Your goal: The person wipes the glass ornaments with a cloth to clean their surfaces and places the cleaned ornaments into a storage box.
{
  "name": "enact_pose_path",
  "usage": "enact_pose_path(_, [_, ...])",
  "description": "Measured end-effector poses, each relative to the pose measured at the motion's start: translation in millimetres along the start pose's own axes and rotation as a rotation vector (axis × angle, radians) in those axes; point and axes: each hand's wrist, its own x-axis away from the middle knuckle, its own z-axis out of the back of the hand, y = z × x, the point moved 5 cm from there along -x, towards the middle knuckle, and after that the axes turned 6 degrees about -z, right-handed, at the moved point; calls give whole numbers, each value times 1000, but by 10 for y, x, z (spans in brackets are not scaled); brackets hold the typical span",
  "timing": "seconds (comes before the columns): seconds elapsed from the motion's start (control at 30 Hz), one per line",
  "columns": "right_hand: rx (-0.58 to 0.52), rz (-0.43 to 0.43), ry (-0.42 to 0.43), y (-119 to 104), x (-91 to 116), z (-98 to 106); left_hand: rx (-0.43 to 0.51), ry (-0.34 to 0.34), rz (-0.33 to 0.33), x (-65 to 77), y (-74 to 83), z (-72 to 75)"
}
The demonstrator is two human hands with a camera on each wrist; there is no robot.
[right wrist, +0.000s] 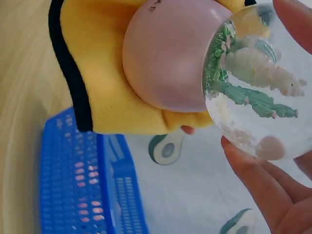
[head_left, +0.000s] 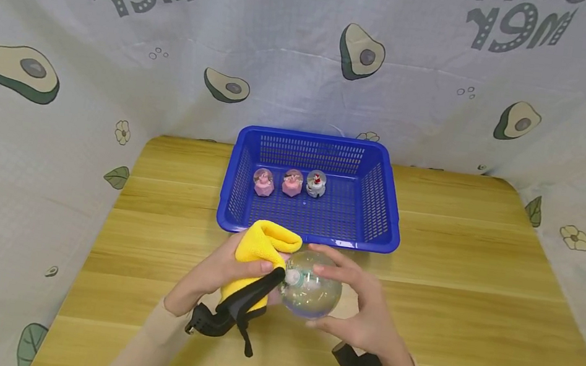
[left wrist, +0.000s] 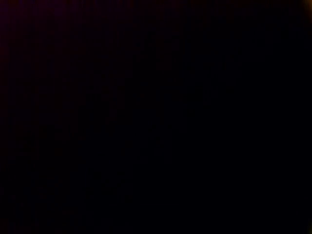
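Observation:
In the head view a large snow globe (head_left: 311,295) lies tipped on its side between my two hands, in front of the basket. The right wrist view shows its smooth pink base (right wrist: 168,58) and clear ball, with a pale figure and green cactus-like shapes inside. My left hand (head_left: 213,272) grips a yellow cloth (head_left: 262,244) with black edging, which lies against the base. My right hand (head_left: 366,303) holds the clear ball between thumb and fingers. The left wrist view is almost wholly black.
A blue plastic basket (head_left: 308,238) stands at the back of the wooden table (head_left: 478,309). Inside are three small snow globes: a pink one (head_left: 263,186), another pink one (head_left: 292,186) and a white one (head_left: 316,187). An avocado-printed curtain (head_left: 291,33) hangs behind.

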Motion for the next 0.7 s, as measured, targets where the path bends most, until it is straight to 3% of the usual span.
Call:
enact_pose_path(0.13, [-213,-132,38,123,29,48,4,-16,-44,7,26,-22])
enact_pose_path(0.23, [-357,-201,89,194,48,66,-14,15,-68,11,42,-39])
enact_pose_path(0.47, [-598,-389,251,342,79,45,-249,207,-193,21,105,-70])
enact_pose_path(0.7, [-697,-517,340,434,89,1,-486,345,-327,41,125,-179])
